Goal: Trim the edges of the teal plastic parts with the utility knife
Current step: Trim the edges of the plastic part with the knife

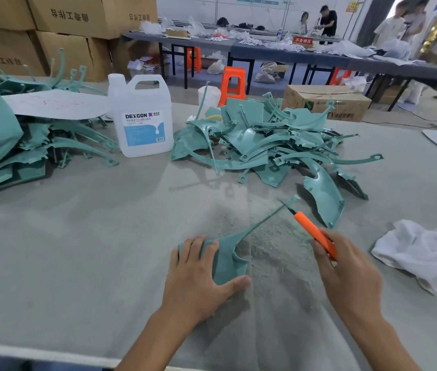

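My left hand [198,274] grips the broad end of a teal plastic part [229,257] lying on the grey table; its thin arm runs up and right. My right hand [346,271] grips an orange utility knife [315,234], and the blade tip meets the far end of the part's thin arm. Pale shavings [271,245] lie scattered between my hands. One heap of teal parts [265,140] sits behind the work spot, and another heap [11,135] lies at the far left.
A white DEXCON jug [142,116] stands between the two heaps. A crumpled white cloth [423,253] lies right of my right hand. A single curved teal part [324,194] rests beyond the knife. Cardboard boxes [64,25], an orange stool [234,84] and people at far tables stand behind.
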The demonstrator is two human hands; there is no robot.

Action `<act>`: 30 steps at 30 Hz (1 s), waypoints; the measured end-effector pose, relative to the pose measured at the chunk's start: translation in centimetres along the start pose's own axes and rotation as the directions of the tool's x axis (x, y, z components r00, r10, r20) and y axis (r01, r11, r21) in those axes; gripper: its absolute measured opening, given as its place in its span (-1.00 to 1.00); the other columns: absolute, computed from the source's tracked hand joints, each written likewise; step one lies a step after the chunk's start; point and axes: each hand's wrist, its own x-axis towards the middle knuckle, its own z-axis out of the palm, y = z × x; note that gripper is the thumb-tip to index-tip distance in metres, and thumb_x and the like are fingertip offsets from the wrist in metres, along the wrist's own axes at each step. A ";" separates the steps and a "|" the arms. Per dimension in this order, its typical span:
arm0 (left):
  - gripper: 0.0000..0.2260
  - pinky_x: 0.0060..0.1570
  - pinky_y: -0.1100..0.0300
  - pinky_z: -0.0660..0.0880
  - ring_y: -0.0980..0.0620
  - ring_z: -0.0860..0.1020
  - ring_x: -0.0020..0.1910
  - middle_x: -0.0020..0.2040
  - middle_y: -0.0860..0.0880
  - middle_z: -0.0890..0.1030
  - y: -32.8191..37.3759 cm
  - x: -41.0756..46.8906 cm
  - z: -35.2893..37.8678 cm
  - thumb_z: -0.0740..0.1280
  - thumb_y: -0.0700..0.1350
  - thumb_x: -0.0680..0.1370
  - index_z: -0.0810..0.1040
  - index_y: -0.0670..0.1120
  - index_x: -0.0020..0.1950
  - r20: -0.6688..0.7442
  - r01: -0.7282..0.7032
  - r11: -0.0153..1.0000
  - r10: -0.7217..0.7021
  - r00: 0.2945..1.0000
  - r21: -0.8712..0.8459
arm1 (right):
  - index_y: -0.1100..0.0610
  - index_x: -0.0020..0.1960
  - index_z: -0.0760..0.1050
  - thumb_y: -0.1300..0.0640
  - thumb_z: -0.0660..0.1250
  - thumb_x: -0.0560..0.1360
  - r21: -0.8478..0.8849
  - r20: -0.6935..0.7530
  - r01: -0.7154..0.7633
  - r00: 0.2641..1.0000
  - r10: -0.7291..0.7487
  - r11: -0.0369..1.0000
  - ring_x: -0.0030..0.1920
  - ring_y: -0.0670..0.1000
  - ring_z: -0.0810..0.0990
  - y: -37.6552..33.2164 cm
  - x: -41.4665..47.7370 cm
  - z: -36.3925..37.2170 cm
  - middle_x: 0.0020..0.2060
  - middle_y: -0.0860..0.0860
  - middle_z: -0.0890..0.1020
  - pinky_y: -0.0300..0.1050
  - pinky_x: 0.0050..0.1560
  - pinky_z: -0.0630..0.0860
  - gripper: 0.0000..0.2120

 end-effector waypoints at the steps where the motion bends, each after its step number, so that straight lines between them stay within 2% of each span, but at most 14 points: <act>1: -0.02 0.53 -0.03 -0.04 0.04 0.04 0.52 0.52 0.10 0.18 0.0 -0.1 0.0 -0.18 0.70 0.28 0.22 0.14 0.50 0.000 0.001 1.000 -0.001 1.000 0.000 | -0.01 0.17 0.54 0.01 0.39 0.53 0.008 -0.016 -0.029 0.999 0.029 1.000 -0.21 0.13 0.65 -0.2 -0.3 0.1 -0.14 -0.01 0.67 -0.08 -0.36 0.48 -0.77; 4: -0.02 0.52 -0.04 -0.05 0.04 0.03 0.52 0.52 0.10 0.16 0.2 -0.1 -0.1 -0.18 0.69 0.28 0.21 0.13 0.51 0.018 -0.002 1.000 0.002 1.000 -0.002 | -0.06 0.20 0.50 -0.03 0.36 0.53 0.129 -0.008 -0.114 0.993 0.115 0.985 -0.17 0.05 0.61 -1.5 -1.6 0.6 -0.09 -0.07 0.64 -0.12 -0.31 0.43 -0.75; 6: -0.03 0.52 -0.05 -0.04 0.04 0.03 0.52 0.52 0.09 0.16 0.3 0.0 -0.2 -0.17 0.68 0.28 0.21 0.13 0.51 0.026 0.004 1.000 -0.004 1.000 -0.002 | -0.07 0.17 0.51 0.00 0.43 0.50 0.179 0.053 -0.067 0.997 0.059 0.982 -0.21 -0.01 0.60 -2.2 -2.1 0.8 -0.10 -0.11 0.64 -0.11 -0.35 0.47 -0.74; 9: -0.07 0.51 -0.05 -0.03 0.05 0.01 0.52 0.52 0.10 0.15 0.3 0.0 -0.3 -0.13 0.66 0.30 0.19 0.14 0.51 0.039 0.005 1.000 -0.006 0.999 0.021 | -0.02 0.08 0.59 0.07 0.53 0.43 0.061 0.096 0.122 0.987 -0.127 0.991 -0.27 0.05 0.64 -2.5 -2.0 0.8 -0.17 -0.08 0.66 -0.08 -0.41 0.52 -0.74; 13: -0.07 0.52 -0.06 -0.03 0.04 0.00 0.54 0.53 0.10 0.14 0.5 -0.1 -0.3 -0.12 0.65 0.31 0.17 0.14 0.52 0.043 0.013 1.000 -0.014 0.999 0.021 | -0.02 0.11 0.57 0.06 0.48 0.48 0.068 -0.024 -0.105 0.994 0.107 0.992 -0.30 0.10 0.62 -1.6 -0.2 -0.2 -0.17 -0.03 0.66 -0.10 -0.39 0.48 -0.77; 15: -0.09 0.51 -0.07 -0.02 0.04 0.02 0.53 0.52 0.10 0.15 0.7 -0.1 -0.4 -0.10 0.64 0.31 0.18 0.14 0.51 0.041 0.015 1.000 -0.016 0.999 0.020 | 0.00 0.11 0.58 0.06 0.48 0.47 0.057 0.046 -0.010 0.999 0.007 0.998 -0.34 0.08 0.61 -2.8 -0.5 -0.4 -0.19 -0.05 0.65 -0.09 -0.43 0.49 -0.78; 17: -0.11 0.51 -0.06 0.00 0.04 0.05 0.52 0.50 0.11 0.18 0.8 -0.2 -0.6 -0.08 0.63 0.31 0.22 0.14 0.49 0.025 0.020 1.000 -0.021 0.999 0.021 | 0.01 0.06 0.61 0.04 0.49 0.47 0.027 0.186 0.105 0.976 -0.108 0.994 -0.37 0.08 0.61 -4.5 -1.3 -0.6 -0.23 -0.07 0.64 -0.07 -0.46 0.51 -0.81; 19: -0.13 0.50 -0.05 0.03 0.04 0.10 0.49 0.47 0.11 0.22 0.7 -0.2 -0.8 -0.07 0.63 0.31 0.25 0.14 0.46 0.013 0.007 1.000 -0.007 1.000 0.025 | 0.01 0.07 0.60 -0.01 0.43 0.52 0.008 0.221 0.032 0.975 -0.033 0.999 -0.42 0.07 0.58 -4.6 -0.2 -1.3 -0.28 -0.06 0.62 -0.05 -0.47 0.53 -0.84; 21: -0.12 0.49 -0.05 0.04 0.03 0.10 0.49 0.47 0.10 0.21 0.7 -0.2 -0.8 -0.08 0.64 0.32 0.24 0.13 0.45 0.019 0.000 1.000 0.000 1.000 0.021 | 0.02 0.06 0.58 -0.03 0.38 0.55 -0.032 0.136 -0.080 0.987 0.084 0.996 -0.44 0.11 0.54 -4.3 1.6 -2.3 -0.33 -0.03 0.60 -0.07 -0.48 0.48 -0.84; 22: -0.12 0.49 -0.06 0.03 0.02 0.09 0.49 0.47 0.10 0.21 0.7 -0.2 -0.7 -0.09 0.64 0.31 0.24 0.13 0.46 0.023 -0.002 1.000 0.001 1.000 0.020 | 0.02 0.05 0.57 -0.03 0.38 0.55 -0.054 0.116 -0.087 0.989 0.093 0.995 -0.44 0.13 0.52 -4.4 2.1 -2.8 -0.35 -0.03 0.59 -0.10 -0.48 0.44 -0.85; 23: -0.11 0.49 -0.06 0.03 0.02 0.09 0.49 0.48 0.10 0.20 0.7 -0.3 -0.7 -0.10 0.64 0.31 0.23 0.13 0.46 0.022 -0.004 1.000 0.003 1.000 0.021 | 0.02 0.02 0.56 -0.02 0.39 0.54 -0.070 0.137 -0.051 0.989 0.060 0.996 -0.45 0.12 0.51 -4.8 2.5 -3.2 -0.36 -0.04 0.57 -0.12 -0.48 0.41 -0.87; 25: -0.11 0.49 -0.05 0.02 0.02 0.09 0.50 0.48 0.10 0.21 0.6 -0.3 -0.7 -0.10 0.64 0.31 0.24 0.14 0.46 0.013 -0.002 1.000 0.001 1.000 0.024 | 0.00 0.01 0.55 -0.04 0.38 0.54 -0.098 0.279 0.071 0.959 -0.041 0.993 -0.45 0.09 0.52 -5.7 2.7 -3.5 -0.37 -0.07 0.56 -0.13 -0.48 0.36 -0.87; 27: -0.11 0.50 -0.04 0.01 0.03 0.08 0.50 0.48 0.09 0.21 0.6 -0.3 -0.8 -0.10 0.64 0.31 0.24 0.13 0.47 0.013 -0.001 1.000 0.000 1.000 0.025 | -0.01 0.01 0.55 -0.07 0.35 0.56 -0.140 0.371 0.097 0.928 -0.038 0.985 -0.43 0.07 0.54 -5.6 3.5 -4.2 -0.37 -0.08 0.55 -0.13 -0.46 0.30 -0.85; 30: -0.09 0.51 -0.07 -0.02 0.01 0.06 0.51 0.49 0.08 0.19 0.7 -0.3 -0.9 -0.10 0.65 0.31 0.22 0.13 0.48 0.036 0.007 1.000 -0.008 0.999 0.015 | 0.03 -0.02 0.55 -0.06 0.34 0.57 -0.182 0.305 0.023 0.952 0.034 0.983 -0.40 0.13 0.52 -4.9 5.6 -5.6 -0.42 -0.07 0.48 -0.11 -0.42 0.31 -0.84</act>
